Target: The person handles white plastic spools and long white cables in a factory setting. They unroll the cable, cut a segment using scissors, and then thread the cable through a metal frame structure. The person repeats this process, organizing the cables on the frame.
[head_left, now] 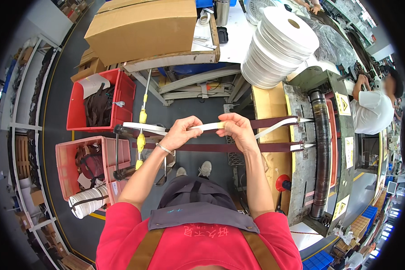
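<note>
My left hand and my right hand are held up side by side, both pinching the same white tape strip. The strip runs left to a white reel end on a stand and right toward the roller machine. A small yellowish patch sits on the strip at my right fingertips. Two dark brown bands stretch below and behind my hands into the machine's black roller. A metal bangle circles my left wrist.
A stack of white tape rolls rests above the machine. Two red crates hold dark straps at left; a cardboard box sits on a table. Another person in white works at right. White rolls lean by the lower crate.
</note>
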`<state>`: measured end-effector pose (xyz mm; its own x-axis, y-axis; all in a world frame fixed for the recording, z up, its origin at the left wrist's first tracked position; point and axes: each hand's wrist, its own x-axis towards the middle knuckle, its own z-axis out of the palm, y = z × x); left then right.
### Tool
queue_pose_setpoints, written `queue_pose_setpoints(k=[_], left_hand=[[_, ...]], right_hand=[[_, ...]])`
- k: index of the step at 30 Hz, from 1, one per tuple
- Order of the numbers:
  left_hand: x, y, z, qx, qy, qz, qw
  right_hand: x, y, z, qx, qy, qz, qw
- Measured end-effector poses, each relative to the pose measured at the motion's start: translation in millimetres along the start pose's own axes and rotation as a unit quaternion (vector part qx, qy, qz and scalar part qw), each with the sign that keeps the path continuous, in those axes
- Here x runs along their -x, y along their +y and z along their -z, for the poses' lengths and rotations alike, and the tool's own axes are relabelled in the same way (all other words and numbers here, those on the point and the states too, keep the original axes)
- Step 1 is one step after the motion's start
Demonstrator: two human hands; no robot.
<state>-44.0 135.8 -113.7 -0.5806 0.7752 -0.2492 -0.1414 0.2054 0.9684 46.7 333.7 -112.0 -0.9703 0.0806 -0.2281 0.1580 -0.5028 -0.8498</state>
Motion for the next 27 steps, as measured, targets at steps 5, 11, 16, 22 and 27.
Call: queue_pose_setpoints(k=[5, 11, 16, 22, 27], left_hand=[[1.9, 23.7, -28.1, -0.319, 0.139, -0.299, 0.889], [1.4, 27.9, -38.1, -0.176, 0.135, -0.255, 0.941], [4.4, 34.5, -45.0, 0.003, 0.155, -0.202, 0.967], [12.8, 37.1, -45.3, -0.163, 0.172, -0.285, 0.929], [18.2, 42.5, -43.7, -0.234, 0.179, -0.344, 0.891]], right_hand=[[12.1, -5.1, -8.3, -0.003, 0.048, 0.050, 0.998], [24.9, -21.4, -34.5, -0.158, 0.062, 0.098, 0.981], [34.6, -3.4, -42.4, 0.032, 0.136, 0.122, 0.983], [37.0, -0.8, -65.1, 0.183, 0.169, 0.187, 0.950], [37.1, 0.7, -70.9, 0.209, 0.199, 0.186, 0.939]])
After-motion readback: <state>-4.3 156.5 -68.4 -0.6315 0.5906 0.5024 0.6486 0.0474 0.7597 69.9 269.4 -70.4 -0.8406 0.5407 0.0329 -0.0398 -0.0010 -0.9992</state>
